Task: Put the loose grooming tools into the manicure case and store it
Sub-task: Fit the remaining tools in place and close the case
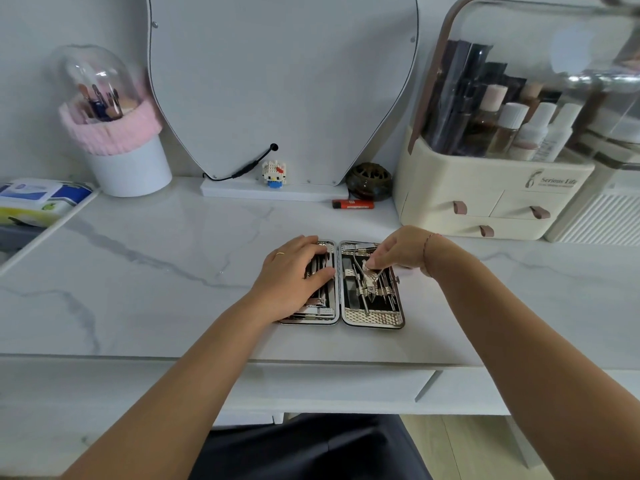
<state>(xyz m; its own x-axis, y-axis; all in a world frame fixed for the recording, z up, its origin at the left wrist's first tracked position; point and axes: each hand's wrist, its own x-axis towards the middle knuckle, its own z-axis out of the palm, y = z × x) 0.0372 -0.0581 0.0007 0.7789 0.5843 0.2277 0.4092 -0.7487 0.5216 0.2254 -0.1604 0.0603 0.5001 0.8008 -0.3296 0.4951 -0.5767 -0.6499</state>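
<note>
The manicure case [375, 320] lies open flat on the marble vanity top, two metal-rimmed halves side by side with steel tools strapped on black lining. My left hand [296, 277] rests palm down on the left half, fingers spread over the tools there. My right hand [398, 252] hovers over the right half, its fingertips pinched on a slim metal tool [375, 271] above the nail nippers [369, 285]. Whether any loose tools lie outside the case is hidden by my hands.
An orange lighter [353, 204] lies behind the case. A cream cosmetics organiser with drawers [491, 202] stands at the right, a mirror base [273, 192] with a small toy figure in the middle, a brush holder [128, 168] and a tray of packets [38, 202] at the left.
</note>
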